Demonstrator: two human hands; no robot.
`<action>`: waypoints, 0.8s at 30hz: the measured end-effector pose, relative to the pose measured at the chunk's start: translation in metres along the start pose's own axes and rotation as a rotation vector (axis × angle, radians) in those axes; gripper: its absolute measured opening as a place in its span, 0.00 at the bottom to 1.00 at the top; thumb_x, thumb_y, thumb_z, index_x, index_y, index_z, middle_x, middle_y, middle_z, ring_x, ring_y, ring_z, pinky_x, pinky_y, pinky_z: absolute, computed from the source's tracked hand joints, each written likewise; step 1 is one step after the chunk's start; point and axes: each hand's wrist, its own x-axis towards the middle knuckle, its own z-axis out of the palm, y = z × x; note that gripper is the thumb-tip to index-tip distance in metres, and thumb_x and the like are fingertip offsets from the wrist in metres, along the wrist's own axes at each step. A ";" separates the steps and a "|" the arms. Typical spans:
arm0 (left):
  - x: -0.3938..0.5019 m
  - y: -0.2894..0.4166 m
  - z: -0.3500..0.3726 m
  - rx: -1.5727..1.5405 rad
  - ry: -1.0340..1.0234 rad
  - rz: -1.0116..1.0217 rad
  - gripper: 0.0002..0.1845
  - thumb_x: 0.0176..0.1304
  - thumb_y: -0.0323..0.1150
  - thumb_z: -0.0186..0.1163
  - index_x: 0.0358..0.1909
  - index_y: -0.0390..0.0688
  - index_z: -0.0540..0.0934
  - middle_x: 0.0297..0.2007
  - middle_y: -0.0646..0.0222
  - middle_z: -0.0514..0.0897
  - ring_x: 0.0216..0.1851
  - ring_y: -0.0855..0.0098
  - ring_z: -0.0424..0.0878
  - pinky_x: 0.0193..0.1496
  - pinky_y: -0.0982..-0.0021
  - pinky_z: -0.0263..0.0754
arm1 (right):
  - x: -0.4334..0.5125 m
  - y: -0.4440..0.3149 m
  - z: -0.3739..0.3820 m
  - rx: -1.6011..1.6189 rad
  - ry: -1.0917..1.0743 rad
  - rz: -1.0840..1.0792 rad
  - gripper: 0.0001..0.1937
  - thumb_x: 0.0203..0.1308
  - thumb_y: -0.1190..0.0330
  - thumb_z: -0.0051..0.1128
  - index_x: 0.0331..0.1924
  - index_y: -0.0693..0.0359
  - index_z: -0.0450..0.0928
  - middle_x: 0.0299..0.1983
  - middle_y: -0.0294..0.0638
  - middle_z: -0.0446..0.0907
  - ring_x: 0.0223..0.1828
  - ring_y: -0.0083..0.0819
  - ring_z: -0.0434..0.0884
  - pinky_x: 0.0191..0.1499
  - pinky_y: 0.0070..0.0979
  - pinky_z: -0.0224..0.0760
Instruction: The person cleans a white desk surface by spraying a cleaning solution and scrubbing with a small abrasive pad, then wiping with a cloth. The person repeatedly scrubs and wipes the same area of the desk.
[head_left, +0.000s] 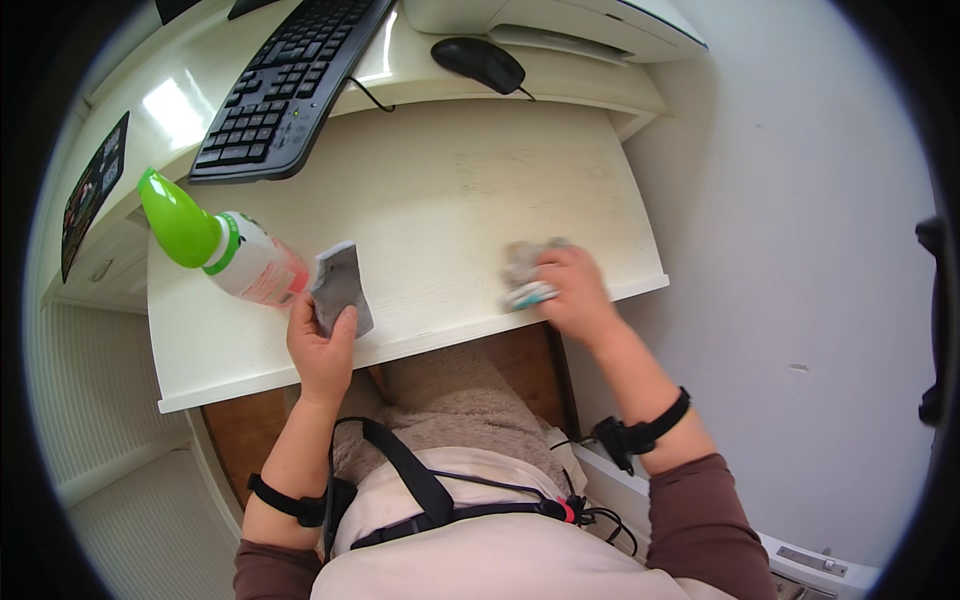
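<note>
My left hand (324, 349) grips a flat grey sponge or pad (342, 289) between thumb and fingers, above the left part of a white pull-out desk tray (420, 225). Just behind it is a spray bottle (251, 266) with a bright green head and pink liquid or label. My right hand (576, 292), slightly blurred, holds a crumpled greyish cloth (525, 270) against the tray near its front right edge. Dark smudges mark the tray's surface beyond the cloth.
A black keyboard (281, 97) lies on the raised desk shelf, overhanging the tray at the back left. A black mouse (480, 64) sits to its right, before a white printer (562, 26). A dark printed card (96, 191) is at far left. A wall (750, 225) bounds the right side.
</note>
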 end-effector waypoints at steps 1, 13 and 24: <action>0.000 0.000 0.000 0.008 -0.010 -0.002 0.15 0.62 0.24 0.63 0.49 0.36 0.73 0.42 0.71 0.78 0.43 0.79 0.75 0.49 0.75 0.72 | -0.013 0.025 -0.011 -0.050 0.010 0.087 0.08 0.44 0.67 0.60 0.31 0.52 0.86 0.38 0.39 0.83 0.43 0.47 0.78 0.49 0.42 0.73; 0.000 -0.006 0.002 0.040 -0.067 0.010 0.15 0.61 0.23 0.63 0.48 0.36 0.74 0.41 0.71 0.78 0.42 0.79 0.75 0.48 0.76 0.71 | -0.030 0.089 -0.084 1.483 0.486 1.072 0.20 0.73 0.61 0.37 0.61 0.62 0.73 0.58 0.42 0.79 0.60 0.39 0.77 0.63 0.40 0.70; -0.011 0.034 -0.013 -0.532 -0.342 -0.409 0.41 0.58 0.22 0.65 0.74 0.39 0.59 0.64 0.68 0.72 0.65 0.72 0.69 0.69 0.66 0.61 | 0.040 -0.062 -0.015 2.229 -0.114 0.566 0.29 0.76 0.50 0.27 0.72 0.59 0.60 0.70 0.47 0.66 0.69 0.49 0.68 0.70 0.52 0.61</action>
